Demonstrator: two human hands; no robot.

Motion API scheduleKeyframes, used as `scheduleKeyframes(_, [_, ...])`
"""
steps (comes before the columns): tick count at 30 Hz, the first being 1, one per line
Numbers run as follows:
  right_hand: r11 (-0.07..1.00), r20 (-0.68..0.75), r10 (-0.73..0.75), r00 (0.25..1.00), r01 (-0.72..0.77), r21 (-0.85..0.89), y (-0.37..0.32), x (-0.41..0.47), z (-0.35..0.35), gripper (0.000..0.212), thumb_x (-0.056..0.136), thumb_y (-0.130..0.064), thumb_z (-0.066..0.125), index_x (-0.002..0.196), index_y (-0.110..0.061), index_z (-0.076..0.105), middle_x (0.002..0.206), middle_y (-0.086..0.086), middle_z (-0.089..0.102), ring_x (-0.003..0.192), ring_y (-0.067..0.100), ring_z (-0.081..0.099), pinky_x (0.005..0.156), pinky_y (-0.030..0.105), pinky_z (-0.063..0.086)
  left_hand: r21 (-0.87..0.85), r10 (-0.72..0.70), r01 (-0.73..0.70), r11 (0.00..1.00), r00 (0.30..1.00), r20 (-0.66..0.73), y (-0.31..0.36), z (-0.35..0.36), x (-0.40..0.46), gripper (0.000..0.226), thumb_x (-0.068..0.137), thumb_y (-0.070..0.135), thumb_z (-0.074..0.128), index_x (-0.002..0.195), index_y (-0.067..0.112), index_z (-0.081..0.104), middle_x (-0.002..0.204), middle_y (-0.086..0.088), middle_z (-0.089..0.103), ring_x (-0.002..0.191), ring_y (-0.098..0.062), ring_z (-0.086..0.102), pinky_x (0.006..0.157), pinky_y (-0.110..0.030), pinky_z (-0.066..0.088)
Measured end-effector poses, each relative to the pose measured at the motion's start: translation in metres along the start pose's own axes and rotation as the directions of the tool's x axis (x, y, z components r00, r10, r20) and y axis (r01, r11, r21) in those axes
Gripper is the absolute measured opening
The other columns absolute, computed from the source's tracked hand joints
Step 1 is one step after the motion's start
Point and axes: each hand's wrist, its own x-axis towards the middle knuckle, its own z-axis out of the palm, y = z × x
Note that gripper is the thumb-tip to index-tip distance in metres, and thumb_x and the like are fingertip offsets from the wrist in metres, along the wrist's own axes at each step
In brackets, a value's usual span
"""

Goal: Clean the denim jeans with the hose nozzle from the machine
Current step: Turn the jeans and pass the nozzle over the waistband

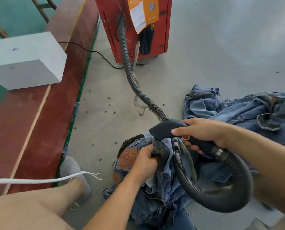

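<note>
Head view | right hand gripped nozzle, tip at jeans on floor | left hand pinched dark waistband fold | cleaning seemingly underway; denim pile beside looked unstarted

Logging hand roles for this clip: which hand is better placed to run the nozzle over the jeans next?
Right. The right hand already grips the hose nozzle, its tip just above the jeans. The left hand is busy pinching the denim near the waistband.

Blue jeans; black nozzle; grey hose; red machine.
</note>
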Motion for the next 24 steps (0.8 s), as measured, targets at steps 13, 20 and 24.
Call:
scheduleKeyframes(13, [1.000, -0.005, 0.022, 1.000, -0.022, 0.010, -0.004, -0.003, -0.007, 0.035, 0.096, -0.040, 0.073, 0.103, -0.009, 0.059, 0.069, 0.007, 0.056, 0.050, 0.018, 0.052, 0.047, 0.030, 0.050, -0.017, -0.014, 0.014, 1.000, 0.999, -0.033, 0.004, -0.005, 0.003, 0.050, 0.073, 0.000, 0.041, 0.097, 0.027, 0.076, 0.099, 0.000, 0.078, 0.102, -0.017, 0.071, 0.092, -0.035, 0.060])
scheduleKeyframes(20, [0.999, -0.046, 0.040, 0.998, -0.039, 0.035, 0.003, 0.009, 0.013, 0.042, 0.097, -0.043, 0.072, 0.112, -0.005, 0.061, 0.072, 0.014, 0.057, 0.054, 0.024, 0.052, 0.048, 0.032, 0.050, -0.067, -0.055, 0.058, 0.996, 0.997, 0.053, 0.003, 0.005, -0.009, 0.041, 0.077, 0.000, 0.045, 0.082, 0.030, 0.073, 0.079, 0.011, 0.072, 0.077, -0.005, 0.067, 0.071, -0.022, 0.054])
scheduleKeyframes(24, [0.999, -0.241, -0.015, 0.970, 0.022, 0.026, -0.001, 0.012, 0.003, 0.039, 0.097, -0.043, 0.071, 0.099, -0.007, 0.058, 0.065, 0.009, 0.059, 0.047, 0.021, 0.053, 0.046, 0.030, 0.050, -0.273, -0.182, 0.154, 0.950, 0.980, -0.081, -0.003, 0.008, -0.007, 0.018, 0.095, 0.023, 0.061, 0.102, 0.033, 0.074, 0.103, 0.008, 0.077, 0.099, -0.011, 0.072, 0.087, -0.029, 0.058])
